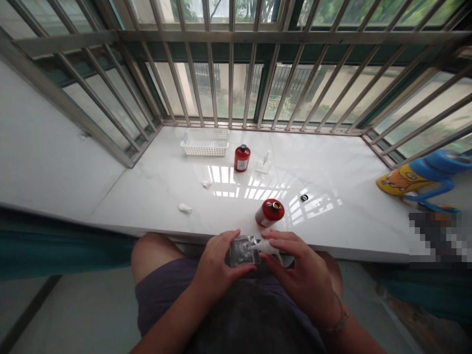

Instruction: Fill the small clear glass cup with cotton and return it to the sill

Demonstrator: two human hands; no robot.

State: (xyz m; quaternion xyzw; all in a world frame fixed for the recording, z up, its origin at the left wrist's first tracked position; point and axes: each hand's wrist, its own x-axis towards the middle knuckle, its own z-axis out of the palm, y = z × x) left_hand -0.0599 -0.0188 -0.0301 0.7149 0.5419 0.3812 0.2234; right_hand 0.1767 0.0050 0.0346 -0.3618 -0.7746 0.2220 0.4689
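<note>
Far left, crumpled white wad (185, 208) near counter (147, 196) edge; white basket (205, 149) at back by the bars, second white wad (207, 185) in front of it. Left hand (216, 258) partly curled, fingers and thumb around a clear square bottle (243, 253), held off the counter over the lap. Capped red bottle (242, 160) upright farther back, small clear dispenser (263, 166) just beside it. White pump piece (268, 247) sits at the clear bottle's mouth, pinched by the right hand (308, 268), fingertips nearly closed; can't tell if it is seated or threaded. Uncapped red bottle (270, 214) stands near the front edge, just beyond the right fingers, small black cap (304, 197) on the counter to its right. Far right, blue and yellow drink bottle (409, 176). Risks, my judgement: pump could go on crooked and leak or jam if pushed at an angle; smooth clear walls could slip from the left grip under twisting, and with lap below, anything dropped misses the counter. Biggest one: a knuckle or wrist swing forward could knock the open red bottle, and with no cap on, any contents would spill. Can't tell fill level in either held or open bottle.
</note>
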